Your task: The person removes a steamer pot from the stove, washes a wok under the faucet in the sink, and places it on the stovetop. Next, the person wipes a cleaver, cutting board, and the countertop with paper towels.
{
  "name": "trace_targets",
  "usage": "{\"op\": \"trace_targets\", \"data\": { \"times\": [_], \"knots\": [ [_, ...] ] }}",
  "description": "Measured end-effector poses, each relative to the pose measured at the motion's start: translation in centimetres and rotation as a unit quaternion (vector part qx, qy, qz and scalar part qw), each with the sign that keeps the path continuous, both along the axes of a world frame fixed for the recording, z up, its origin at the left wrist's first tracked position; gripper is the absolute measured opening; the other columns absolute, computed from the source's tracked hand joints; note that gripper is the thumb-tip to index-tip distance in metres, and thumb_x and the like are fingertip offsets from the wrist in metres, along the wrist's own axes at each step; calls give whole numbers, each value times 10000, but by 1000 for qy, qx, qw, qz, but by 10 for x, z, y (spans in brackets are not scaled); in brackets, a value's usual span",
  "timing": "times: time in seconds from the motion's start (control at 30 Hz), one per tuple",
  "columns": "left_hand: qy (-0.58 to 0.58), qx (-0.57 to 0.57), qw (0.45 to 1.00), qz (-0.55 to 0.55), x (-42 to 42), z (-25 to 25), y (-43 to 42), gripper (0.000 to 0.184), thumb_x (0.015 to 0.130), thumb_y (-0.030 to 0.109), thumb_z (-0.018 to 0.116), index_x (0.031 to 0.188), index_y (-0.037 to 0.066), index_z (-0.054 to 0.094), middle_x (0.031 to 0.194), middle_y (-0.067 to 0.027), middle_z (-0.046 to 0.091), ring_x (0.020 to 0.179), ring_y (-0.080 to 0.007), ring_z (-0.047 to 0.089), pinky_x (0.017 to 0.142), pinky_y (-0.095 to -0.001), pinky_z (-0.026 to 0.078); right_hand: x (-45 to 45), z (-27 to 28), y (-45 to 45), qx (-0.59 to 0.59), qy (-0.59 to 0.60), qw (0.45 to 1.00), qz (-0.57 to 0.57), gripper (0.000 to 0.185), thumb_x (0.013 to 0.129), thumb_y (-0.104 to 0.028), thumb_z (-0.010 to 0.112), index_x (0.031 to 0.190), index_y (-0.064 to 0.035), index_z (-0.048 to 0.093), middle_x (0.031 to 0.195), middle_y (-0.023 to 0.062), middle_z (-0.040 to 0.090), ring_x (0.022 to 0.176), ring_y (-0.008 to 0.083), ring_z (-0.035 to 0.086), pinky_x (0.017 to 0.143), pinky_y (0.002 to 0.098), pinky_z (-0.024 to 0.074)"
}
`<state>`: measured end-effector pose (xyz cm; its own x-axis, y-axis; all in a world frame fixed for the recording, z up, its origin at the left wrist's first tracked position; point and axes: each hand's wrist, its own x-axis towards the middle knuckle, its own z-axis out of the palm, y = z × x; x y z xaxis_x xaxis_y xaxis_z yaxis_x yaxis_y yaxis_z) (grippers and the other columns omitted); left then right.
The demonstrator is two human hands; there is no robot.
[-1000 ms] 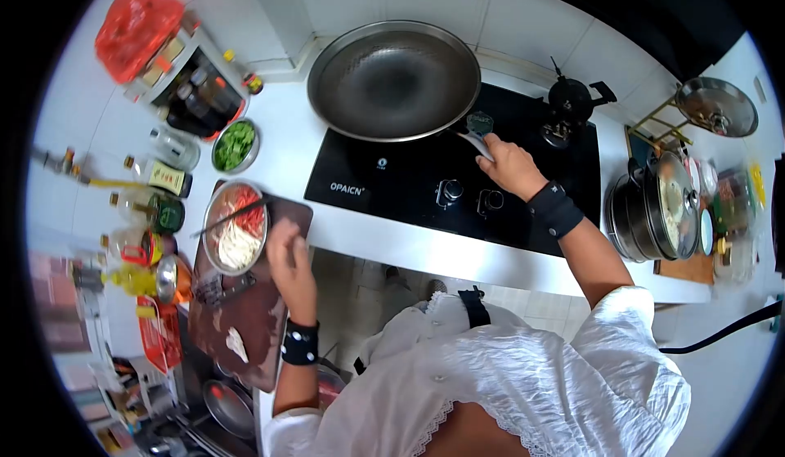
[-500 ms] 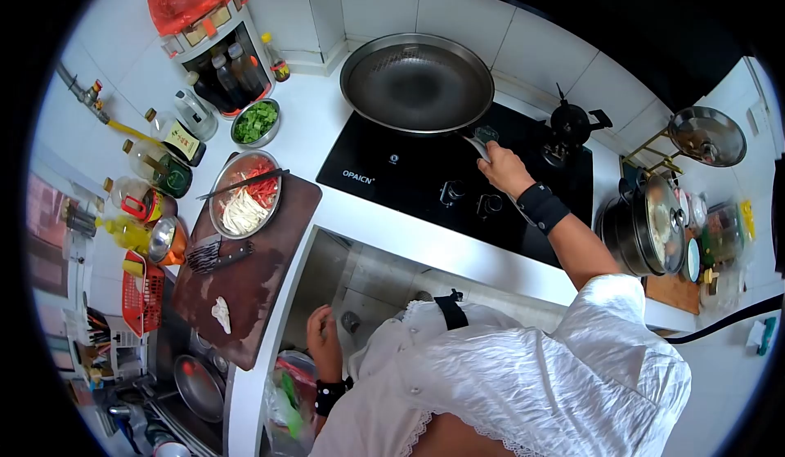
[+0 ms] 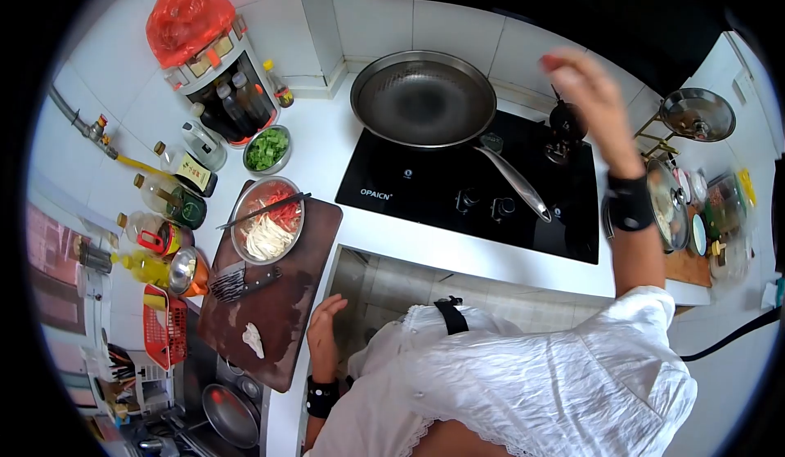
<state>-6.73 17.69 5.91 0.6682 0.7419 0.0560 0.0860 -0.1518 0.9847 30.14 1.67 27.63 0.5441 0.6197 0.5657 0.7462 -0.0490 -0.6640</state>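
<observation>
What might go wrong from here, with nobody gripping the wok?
The wok's handle points toward the counter's front, untouched by either the right hand or left hand; a passing arm could knock it. The chopsticks lie across the bowl's rim and might slide off if bumped.

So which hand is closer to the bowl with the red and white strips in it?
Left. The left hand is beside the brown board that the bowl sits on. The right hand is much farther off, raised over the stove's right side.
</observation>
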Motion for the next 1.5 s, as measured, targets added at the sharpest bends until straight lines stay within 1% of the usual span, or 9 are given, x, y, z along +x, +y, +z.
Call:
{"op": "trace_targets", "data": {
  "times": [0.13,0.17,0.33,0.53,0.6,0.87,1.13,1.2,1.5],
  "knots": [
    [51,127,990,-44,14,-3,12,172,819,62,490,943,-12,584,1026,-131,564,971,-232,525,848,-294,389,-43,84,-43,179,-118,973,83,397,889,-290,323,1113,-4,484,1086,151,514,1008,225,496,929,358,353],
    [41,122,991,-43,17,-8,14,166,820,63,493,939,-11,584,1019,-127,567,963,-228,529,841,-291,392,-86,110,-25,394,-58,917,-8,456,887,-371,309,1121,-21,484,1071,165,528,998,267,502,918,399,364],
    [40,55,997,36,6,-37,33,169,813,73,509,942,-15,574,965,-124,572,897,-219,543,786,-284,412,-81,78,-52,67,-272,927,249,361,868,-259,328,1020,7,518,935,181,562,833,258,560,737,342,455],
    [54,-39,985,159,-25,-91,82,227,821,126,526,1006,-1,557,951,-107,554,844,-174,537,758,-261,417,-132,-53,71,-188,142,952,194,147,804,-115,559,913,-19,578,830,53,591,778,100,561,639,225,442],
    [37,-47,982,181,-31,-93,93,245,818,129,533,1026,1,548,969,-107,549,839,-168,539,748,-256,420,-140,-101,118,-238,13,936,258,156,795,-118,552,905,-9,564,844,91,562,747,193,572,656,263,450],
    [104,117,974,162,-74,-72,71,217,779,81,547,988,22,550,1042,-123,520,891,-243,537,742,-285,433,-172,-233,284,-126,-233,937,229,217,705,-108,570,902,-23,541,853,130,552,839,304,521,751,384,418],
    [278,304,860,300,-161,-73,81,300,725,58,594,1022,43,554,1136,-158,467,1037,-326,452,875,-370,367,-179,-267,343,-324,-371,859,136,302,681,-162,608,953,-58,527,896,117,554,865,270,528,739,379,410],
    [275,285,868,299,-175,-86,92,356,702,53,615,1051,60,545,1173,-165,432,1062,-333,428,889,-379,355,-180,-270,343,-200,-441,863,145,132,739,-108,459,816,-75,561,827,74,567,792,236,541,690,357,391],
    [263,327,856,300,-186,-133,140,182,709,-14,539,872,51,586,901,-104,563,881,-280,513,787,-351,418,-194,-265,342,-304,-361,873,126,136,769,-112,444,833,-65,554,847,104,582,827,261,563,691,398,438]
  ]
}}
